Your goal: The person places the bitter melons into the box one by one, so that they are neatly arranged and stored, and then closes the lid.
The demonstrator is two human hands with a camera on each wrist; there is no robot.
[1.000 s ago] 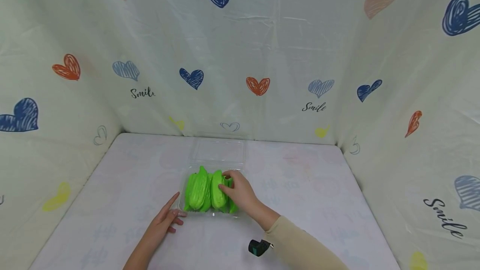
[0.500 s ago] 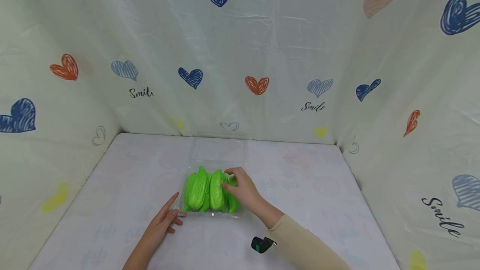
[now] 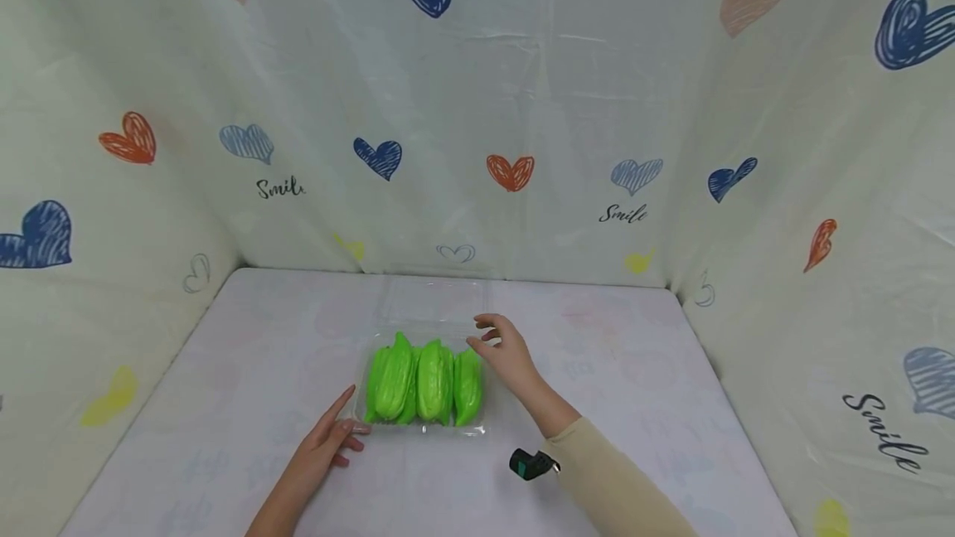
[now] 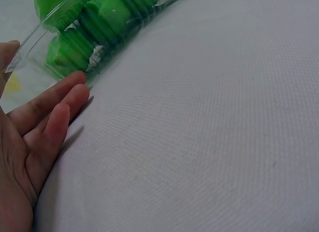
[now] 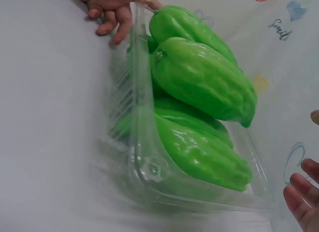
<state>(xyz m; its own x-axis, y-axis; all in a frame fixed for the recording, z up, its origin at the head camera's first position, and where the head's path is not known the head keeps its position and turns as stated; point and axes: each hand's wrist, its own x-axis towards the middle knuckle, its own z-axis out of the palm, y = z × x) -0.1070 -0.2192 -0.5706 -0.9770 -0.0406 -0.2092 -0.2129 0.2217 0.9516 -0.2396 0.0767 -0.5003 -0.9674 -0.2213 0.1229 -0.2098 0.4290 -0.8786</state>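
A clear plastic clamshell box [image 3: 477,431] stands on the table with several bright green, wrinkled, pointed vegetables, like bitter melons [image 3: 468,388], lying side by side in it. Some are stacked on others in the right wrist view. My left hand [image 3: 321,442] rests at the box's near left corner, index finger along its left side; the left wrist view shows fingertips against the wall. Above the far right corner of the box, my right hand [image 3: 513,359] hovers with bent, parted fingers and nothing between them. In the right wrist view the right hand's fingers [image 5: 299,194] show beside the box.
Behind the box its clear lid [image 3: 433,302] lies folded back. A pale tabletop [image 3: 627,404] surrounds it. White sheets [image 3: 567,106] printed with hearts wall in the back and both sides. A small black device [image 3: 531,464] is at the right sleeve.
My right hand has let go of a green bitter melon at the box's right end and drawn up and away to the right. My left hand has stayed at the corner.
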